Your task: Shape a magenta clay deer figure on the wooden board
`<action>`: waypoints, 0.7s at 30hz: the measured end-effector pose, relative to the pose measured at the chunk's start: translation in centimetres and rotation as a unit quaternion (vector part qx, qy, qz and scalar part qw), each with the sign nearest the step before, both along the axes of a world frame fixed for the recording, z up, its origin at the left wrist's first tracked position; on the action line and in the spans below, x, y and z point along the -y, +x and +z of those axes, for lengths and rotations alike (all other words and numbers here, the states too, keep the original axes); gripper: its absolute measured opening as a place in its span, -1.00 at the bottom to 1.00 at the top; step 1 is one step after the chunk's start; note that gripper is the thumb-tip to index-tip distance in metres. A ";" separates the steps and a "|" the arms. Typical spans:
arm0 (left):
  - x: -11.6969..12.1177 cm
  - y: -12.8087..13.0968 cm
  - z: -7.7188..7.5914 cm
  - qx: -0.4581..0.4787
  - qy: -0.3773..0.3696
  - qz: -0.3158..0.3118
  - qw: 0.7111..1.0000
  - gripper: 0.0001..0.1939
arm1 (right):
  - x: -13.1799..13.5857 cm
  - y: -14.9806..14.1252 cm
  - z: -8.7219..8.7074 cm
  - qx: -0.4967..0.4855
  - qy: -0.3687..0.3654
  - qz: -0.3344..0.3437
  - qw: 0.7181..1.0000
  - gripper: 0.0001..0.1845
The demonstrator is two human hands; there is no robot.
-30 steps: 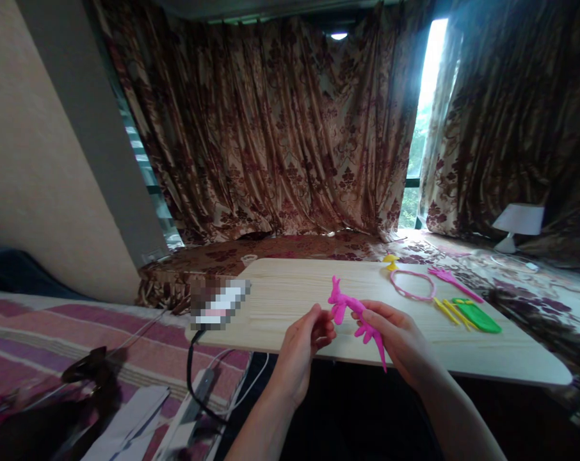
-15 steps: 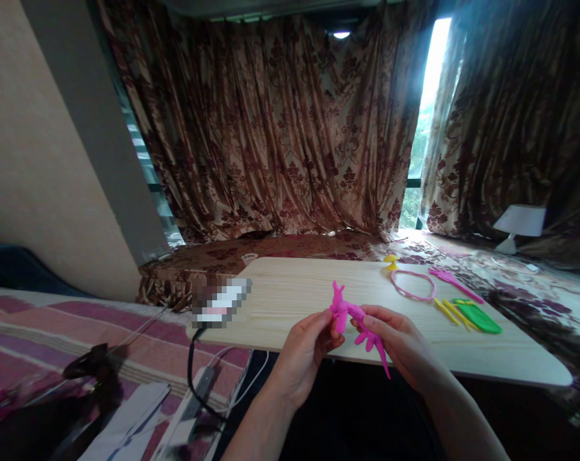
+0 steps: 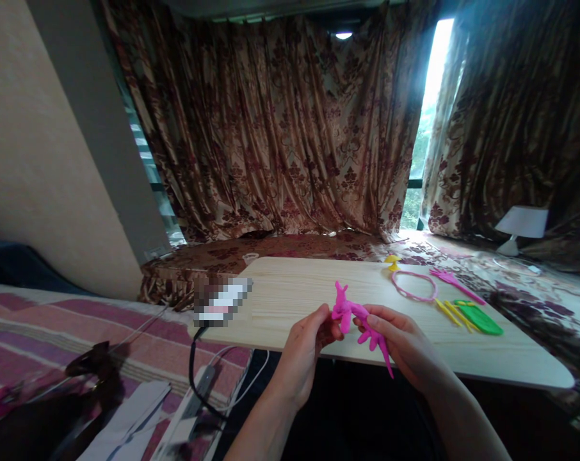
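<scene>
A bright pink plastic figure [image 3: 354, 315] with ears, small legs and a long pointed tail is held above the near edge of a pale wooden table [image 3: 290, 298]. My left hand [image 3: 303, 357] pinches its front part with thumb and fingers. My right hand [image 3: 404, 344] grips its rear, with the tail sticking down past the fingers. Both hands are closed on it.
On the table's right lie a pink ring [image 3: 413, 285], a pink stick piece [image 3: 456, 285], yellow sticks [image 3: 451, 312], a green flat piece [image 3: 480, 317] and a small yellow piece [image 3: 392, 260]. A blurred device [image 3: 220, 301] with a black cable sits at the left corner. Curtains hang behind; a white lamp [image 3: 519, 225] stands right.
The pink figure and both hands have shifted slightly right and down. My left fingers have closed more tightly around its front.
</scene>
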State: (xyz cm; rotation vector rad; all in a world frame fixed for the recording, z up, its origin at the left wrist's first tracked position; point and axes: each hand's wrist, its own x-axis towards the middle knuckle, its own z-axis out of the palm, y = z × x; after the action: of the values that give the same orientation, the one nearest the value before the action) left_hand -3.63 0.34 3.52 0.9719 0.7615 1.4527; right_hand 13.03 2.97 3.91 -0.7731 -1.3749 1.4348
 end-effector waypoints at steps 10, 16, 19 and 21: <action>0.4 0.3 0.4 0.004 0.011 -0.008 1.000 -0.80 | 0.3 -0.1 -0.1 0.007 0.009 0.011 1.000 -0.64; 0.3 0.2 0.6 -0.015 0.008 0.042 0.999 -0.82 | 0.4 -0.2 -0.1 0.012 0.005 0.016 1.000 -0.63; 0.1 0.1 0.5 0.007 0.002 0.037 0.999 -0.69 | 0.2 -0.2 -0.4 0.004 0.008 0.000 1.000 -0.64; 0.2 0.1 0.3 0.018 -0.013 0.022 1.000 -0.60 | -0.1 -0.2 -0.6 -0.002 0.018 -0.034 0.999 -0.64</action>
State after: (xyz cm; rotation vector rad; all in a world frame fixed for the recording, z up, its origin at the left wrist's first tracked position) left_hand -3.57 0.12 3.85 0.9132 0.7779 1.4904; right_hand 12.79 3.03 3.28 -0.7864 -1.3543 1.3543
